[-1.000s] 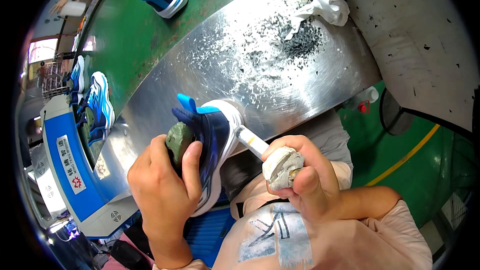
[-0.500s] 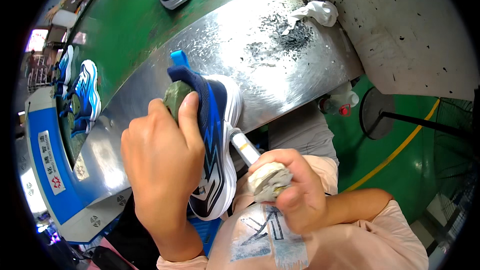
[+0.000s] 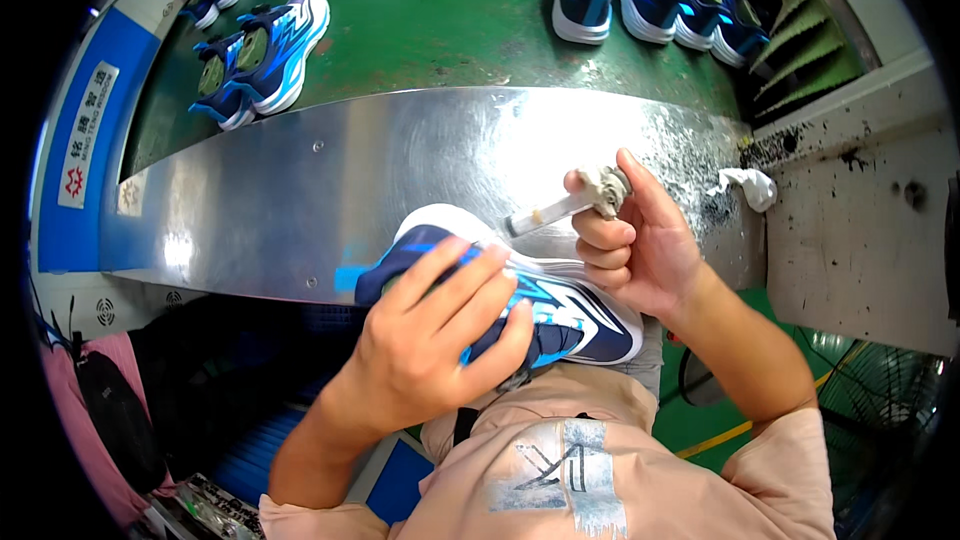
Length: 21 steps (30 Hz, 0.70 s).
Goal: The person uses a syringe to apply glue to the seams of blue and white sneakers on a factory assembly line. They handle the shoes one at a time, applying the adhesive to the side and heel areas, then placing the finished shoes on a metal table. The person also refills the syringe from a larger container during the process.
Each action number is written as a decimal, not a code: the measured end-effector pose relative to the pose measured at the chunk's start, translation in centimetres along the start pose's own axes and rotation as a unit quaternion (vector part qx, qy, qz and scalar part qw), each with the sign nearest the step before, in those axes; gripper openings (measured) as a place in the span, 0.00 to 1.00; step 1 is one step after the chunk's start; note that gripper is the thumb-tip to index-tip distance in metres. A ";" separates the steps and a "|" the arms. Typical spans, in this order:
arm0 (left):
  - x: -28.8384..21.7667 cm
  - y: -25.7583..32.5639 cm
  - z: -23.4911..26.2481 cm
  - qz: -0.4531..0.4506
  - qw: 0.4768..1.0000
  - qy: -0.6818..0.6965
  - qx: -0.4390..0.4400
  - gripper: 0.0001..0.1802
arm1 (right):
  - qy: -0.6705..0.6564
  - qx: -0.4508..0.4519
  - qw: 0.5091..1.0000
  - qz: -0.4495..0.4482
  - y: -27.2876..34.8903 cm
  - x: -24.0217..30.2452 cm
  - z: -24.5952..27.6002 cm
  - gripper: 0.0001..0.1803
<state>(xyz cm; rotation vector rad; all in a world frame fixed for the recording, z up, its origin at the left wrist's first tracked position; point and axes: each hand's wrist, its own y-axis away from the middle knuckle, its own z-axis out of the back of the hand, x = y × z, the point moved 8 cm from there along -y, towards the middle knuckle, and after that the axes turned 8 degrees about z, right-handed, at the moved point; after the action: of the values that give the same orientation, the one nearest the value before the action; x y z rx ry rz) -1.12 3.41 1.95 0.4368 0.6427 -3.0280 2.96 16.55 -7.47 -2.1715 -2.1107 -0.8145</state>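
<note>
While my left hand (image 3: 430,340) clamps down over the blue sneaker (image 3: 520,300), fingers spread across its upper, the shoe lies on its side at the near edge of the steel bench (image 3: 300,190), against my lap. Right hand (image 3: 640,250) is closed on a small brush (image 3: 570,202), held just above the shoe, approx. at its sole. More blue sneakers (image 3: 255,50) sit on the green belt (image 3: 430,10) beyond.

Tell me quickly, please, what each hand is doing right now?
Left hand: closed on the shoe.
Right hand: closed on the brush.
</note>
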 end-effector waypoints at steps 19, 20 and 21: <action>-1.8 8.3 -3.2 0.145 0.975 -0.132 -0.106 0.20 | 0.401 0.007 0.916 -0.010 9.4 3.3 -2.4 0.40; -1.9 8.5 -3.3 0.144 0.972 -0.144 -0.115 0.21 | 0.396 0.009 0.918 0.000 10.2 3.5 -2.2 0.39; -2.0 8.6 -3.4 0.147 0.971 -0.148 -0.115 0.23 | 0.391 0.011 0.920 0.009 11.1 3.8 -1.8 0.39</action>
<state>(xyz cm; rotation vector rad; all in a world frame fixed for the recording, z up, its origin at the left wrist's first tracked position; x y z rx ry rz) 2.30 -3.15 -3.91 0.0608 0.8098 -2.6241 12.49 18.43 -0.71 -1.4567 -1.6520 -1.3491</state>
